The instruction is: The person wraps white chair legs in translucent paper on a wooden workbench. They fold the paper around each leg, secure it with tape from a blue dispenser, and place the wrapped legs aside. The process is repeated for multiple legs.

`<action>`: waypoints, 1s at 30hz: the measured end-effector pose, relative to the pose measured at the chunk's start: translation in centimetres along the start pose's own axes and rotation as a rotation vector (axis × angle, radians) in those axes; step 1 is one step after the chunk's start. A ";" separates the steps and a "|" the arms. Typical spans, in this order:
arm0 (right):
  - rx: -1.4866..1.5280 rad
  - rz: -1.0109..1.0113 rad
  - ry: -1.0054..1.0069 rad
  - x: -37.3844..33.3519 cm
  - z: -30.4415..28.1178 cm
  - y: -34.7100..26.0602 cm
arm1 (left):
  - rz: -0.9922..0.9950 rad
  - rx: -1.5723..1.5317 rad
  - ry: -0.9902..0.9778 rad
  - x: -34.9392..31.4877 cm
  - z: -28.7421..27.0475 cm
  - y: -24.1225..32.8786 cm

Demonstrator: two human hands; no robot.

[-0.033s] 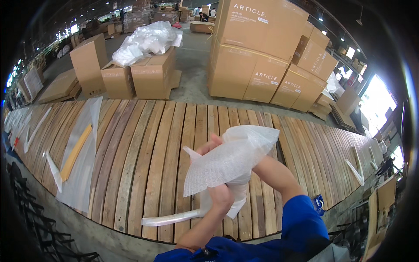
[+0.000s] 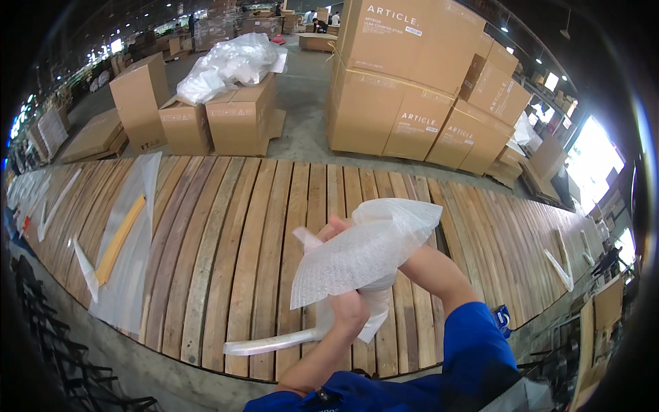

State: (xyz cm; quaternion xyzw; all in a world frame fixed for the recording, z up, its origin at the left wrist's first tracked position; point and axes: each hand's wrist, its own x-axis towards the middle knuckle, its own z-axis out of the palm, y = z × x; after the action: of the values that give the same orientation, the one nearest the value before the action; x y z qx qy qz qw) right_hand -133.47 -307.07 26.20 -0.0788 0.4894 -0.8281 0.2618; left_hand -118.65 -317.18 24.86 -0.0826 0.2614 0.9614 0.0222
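A piece of white foam wrap [image 2: 353, 264] is bunched above the slatted table in front of me, its upper corner sticking out to the right. My left hand [image 2: 348, 307] grips it from below; the sheet covers most of its fingers. From the right, my right hand [image 2: 334, 226] reaches beneath the wrap, and bent fingers show at its far left edge beside a loose foam flap [image 2: 307, 238]. Below the hands, a narrow white-wrapped strip [image 2: 271, 343] lies on the slats. Whatever is inside the wrap is hidden.
The table has wooden slats [image 2: 250, 240]. At left, a yellow wooden bar [image 2: 120, 240] lies on a translucent foam sheet [image 2: 134, 295]. White-wrapped parts [image 2: 559, 269] rest at right, and a small blue item [image 2: 502, 319] near the front edge. Cartons [image 2: 405, 89] stand behind.
The foam wrap and both hands have shifted very slightly to the right. The loose flap has moved a little. Nothing else differs visibly.
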 end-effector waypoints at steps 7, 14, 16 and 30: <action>0.027 -0.163 -0.004 -3.7 4.2 -3.0 | 0.110 -0.009 -0.380 0.5 -2.2 1.0; -0.111 -0.497 0.654 -14.9 8.6 -1.8 | 0.282 0.393 -0.619 -0.5 0.2 0.7; -0.244 -0.618 0.770 -16.9 10.2 -0.5 | 0.208 0.333 -0.609 -1.8 0.6 0.9; -0.868 -1.373 0.908 -19.5 11.8 6.0 | 0.526 0.490 -0.515 -8.2 6.7 3.4</action>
State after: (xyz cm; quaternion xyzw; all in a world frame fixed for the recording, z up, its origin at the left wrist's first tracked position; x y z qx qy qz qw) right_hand -110.11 -308.53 29.54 -0.1106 0.6579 -0.4975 -0.5545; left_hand -111.88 -316.69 33.59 0.2370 0.4795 0.8332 -0.1401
